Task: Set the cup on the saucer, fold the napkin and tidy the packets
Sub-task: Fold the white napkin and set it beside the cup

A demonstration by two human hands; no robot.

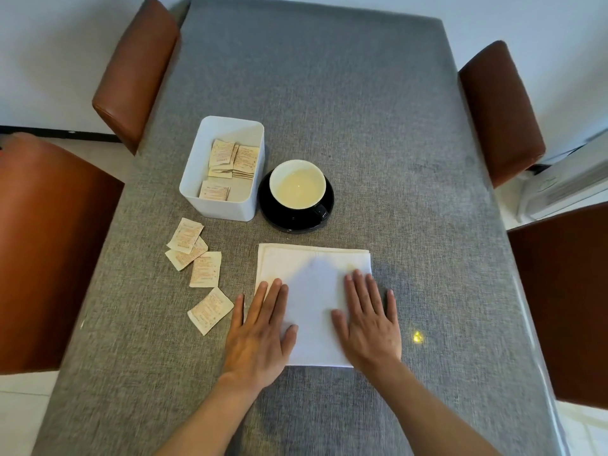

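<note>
Grey cloth-covered desk (362, 110), white bin (210, 199) of packets, black saucer (296, 222) just beside it, four loose packets (197, 258) at left, folded white napkin (312, 291) near the front edge

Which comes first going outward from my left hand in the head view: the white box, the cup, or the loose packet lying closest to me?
From the left hand:
1. Nearest loose packet, just left of the hand on the table.
2. Cup, ahead and slightly right, on the saucer.
3. White box, ahead and left, about as far as the cup; too close to rank.
</note>
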